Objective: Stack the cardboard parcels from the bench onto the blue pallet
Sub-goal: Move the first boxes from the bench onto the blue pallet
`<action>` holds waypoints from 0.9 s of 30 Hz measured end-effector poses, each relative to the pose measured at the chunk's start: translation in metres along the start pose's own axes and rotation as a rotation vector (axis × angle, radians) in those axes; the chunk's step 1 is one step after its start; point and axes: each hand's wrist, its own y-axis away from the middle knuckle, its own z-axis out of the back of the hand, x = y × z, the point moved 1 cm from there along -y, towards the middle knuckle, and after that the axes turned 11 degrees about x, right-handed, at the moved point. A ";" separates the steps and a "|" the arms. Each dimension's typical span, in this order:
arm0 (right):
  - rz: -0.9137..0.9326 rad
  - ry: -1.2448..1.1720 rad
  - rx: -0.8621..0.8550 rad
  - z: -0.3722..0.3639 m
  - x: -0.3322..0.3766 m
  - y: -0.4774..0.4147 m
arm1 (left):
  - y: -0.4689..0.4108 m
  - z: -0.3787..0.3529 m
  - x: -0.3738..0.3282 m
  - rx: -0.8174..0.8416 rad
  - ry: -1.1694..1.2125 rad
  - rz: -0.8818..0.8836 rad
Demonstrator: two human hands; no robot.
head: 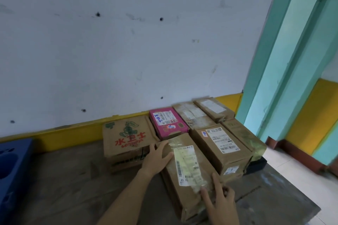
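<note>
A long taped cardboard parcel [186,173] with a white label lies nearest me on the bench [64,179]. My left hand [157,157] rests flat against its far left edge, fingers spread. My right hand [217,199] presses on its near right corner, fingers on the top face. Neither hand has it lifted. Behind stand a brown parcel with red characters [128,137], a pink parcel [167,121], and several plain brown parcels [221,144]. A corner of the blue pallet [12,166] shows at the far left.
A white wall with a yellow skirting band [73,129] runs behind the bench. A teal door frame [278,64] stands to the right, with white floor tiles [296,175] below. A black object [256,165] lies under the rightmost parcels.
</note>
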 end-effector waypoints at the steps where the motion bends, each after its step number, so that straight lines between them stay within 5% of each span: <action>1: 0.019 0.014 -0.010 0.002 0.000 0.007 | 0.010 0.002 0.000 -0.020 -0.001 0.004; 6: 0.149 0.011 -0.033 0.014 0.000 0.050 | 0.072 0.018 -0.010 -0.124 0.002 0.011; 10: 0.326 0.059 0.193 0.027 -0.001 0.085 | 0.139 0.036 -0.011 -0.222 -0.025 0.074; 13: 0.418 -0.009 0.197 0.022 0.008 0.123 | 0.196 0.051 0.001 -0.283 -0.035 0.150; 27: 0.656 -0.062 0.440 -0.077 0.100 0.271 | 0.419 0.150 0.104 -0.502 -0.025 0.447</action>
